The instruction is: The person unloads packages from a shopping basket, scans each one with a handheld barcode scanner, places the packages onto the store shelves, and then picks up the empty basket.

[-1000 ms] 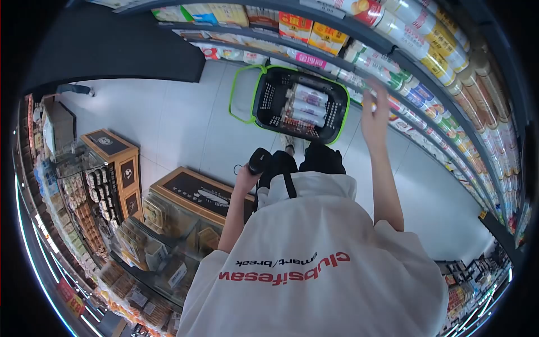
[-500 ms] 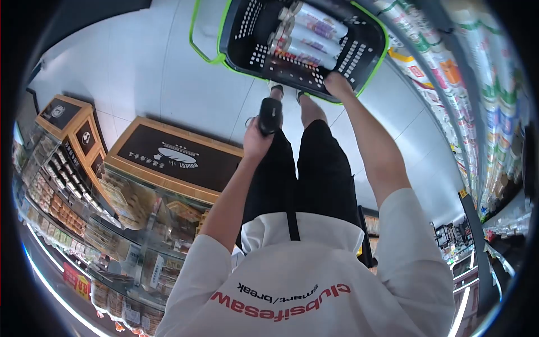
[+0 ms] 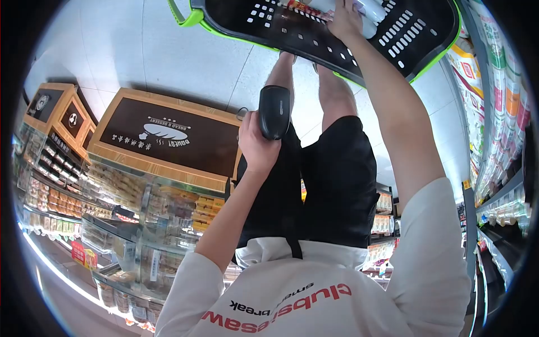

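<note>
My left hand (image 3: 260, 143) is wrapped round the grip of a black handheld barcode scanner (image 3: 275, 112), held upright in front of my thighs. Up at the top edge, my right hand (image 3: 346, 23) reaches into a black shopping basket (image 3: 311, 42) with a green rim. Its fingers close on one of the white tubular packs (image 3: 371, 11), though the fingertips are partly cut off by the frame. A pack with red print (image 3: 307, 10) lies to the left of that hand.
On the left stands a wood-framed bread and dessert counter (image 3: 168, 135), with glass shelves of packaged baked goods (image 3: 112, 185) below it in the view. Shelves of bagged goods (image 3: 511, 101) run along the right. The pale tiled floor (image 3: 191, 50) lies between them.
The basket has shifted up and right in view, partly out of frame. My right hand has moved from its near wall onto the packs. My left hand still holds the scanner, now seen larger.
</note>
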